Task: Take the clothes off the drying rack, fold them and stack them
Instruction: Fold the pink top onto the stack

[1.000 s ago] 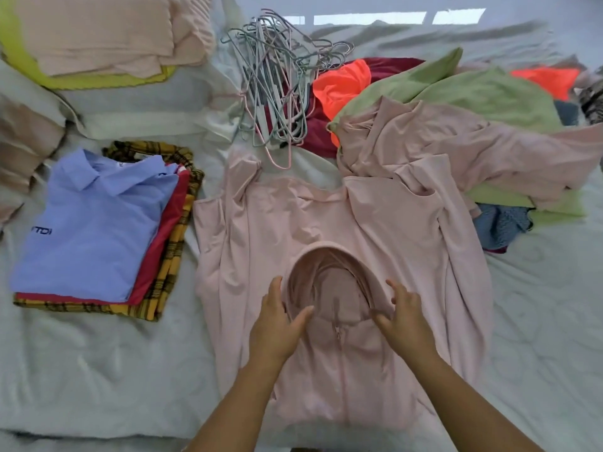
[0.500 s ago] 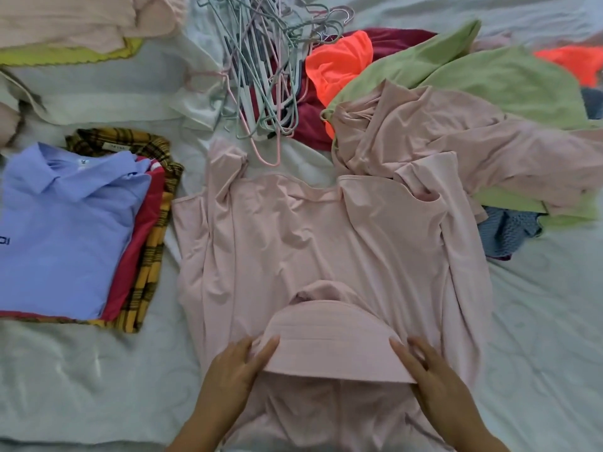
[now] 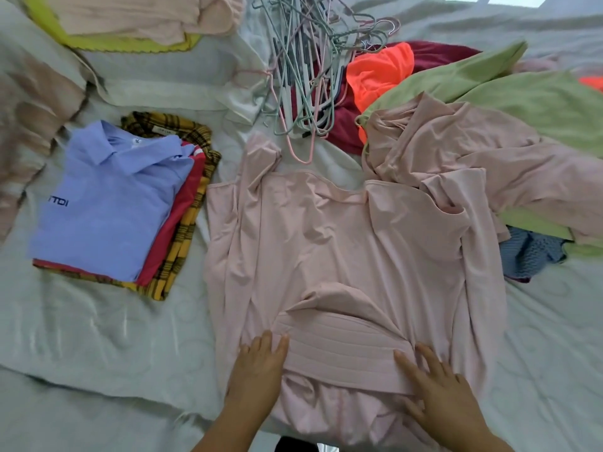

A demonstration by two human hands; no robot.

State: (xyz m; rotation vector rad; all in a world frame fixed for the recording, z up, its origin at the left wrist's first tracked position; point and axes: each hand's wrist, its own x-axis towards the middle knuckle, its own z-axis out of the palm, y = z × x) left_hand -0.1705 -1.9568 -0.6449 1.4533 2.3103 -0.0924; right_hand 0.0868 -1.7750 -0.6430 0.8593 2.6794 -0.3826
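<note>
A pale pink hooded garment (image 3: 342,243) lies spread flat on the bed, its hood with a ribbed brim (image 3: 339,350) folded down toward me. My left hand (image 3: 257,370) rests flat with straight fingers on the left end of the brim. At the brim's right end my right hand (image 3: 437,396) presses flat on the cloth. A folded stack (image 3: 114,207) lies to the left: a blue polo on top, red and yellow plaid pieces beneath.
Several wire hangers (image 3: 306,70) lie heaped at the back centre. A pile of unfolded clothes (image 3: 489,132), pink, green, orange and maroon, fills the back right. Folded pink cloth on a yellow one (image 3: 130,24) sits at the far left corner. White bedding (image 3: 81,347) covers the surface.
The hood was open and facing up; both hands have pulled it down toward me and flattened it, and now they lie at the ends of its brim.
</note>
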